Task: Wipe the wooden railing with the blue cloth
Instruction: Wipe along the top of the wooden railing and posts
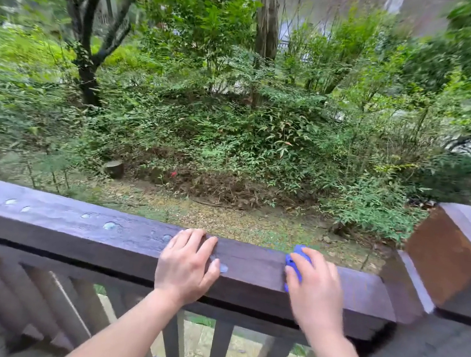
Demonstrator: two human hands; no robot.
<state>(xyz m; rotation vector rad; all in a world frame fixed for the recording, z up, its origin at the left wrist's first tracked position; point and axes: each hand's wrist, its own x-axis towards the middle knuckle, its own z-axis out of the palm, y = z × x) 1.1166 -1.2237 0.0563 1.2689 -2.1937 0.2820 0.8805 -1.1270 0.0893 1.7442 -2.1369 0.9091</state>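
A dark wooden railing (73,229) runs across the lower part of the head view, its top wet with several water drops on the left stretch. My right hand (314,289) presses a bunched blue cloth (297,257) onto the rail top toward the right; only the cloth's far and left edges show past my fingers. My left hand (187,261) lies flat on the rail's top in the middle, fingers spread over the far edge, holding nothing.
A thick square post (453,258) with a slanted cap ends the rail at the right. Vertical balusters (220,351) stand below the rail. Beyond it lie a gravel strip, shrubs and tree trunks (267,19).
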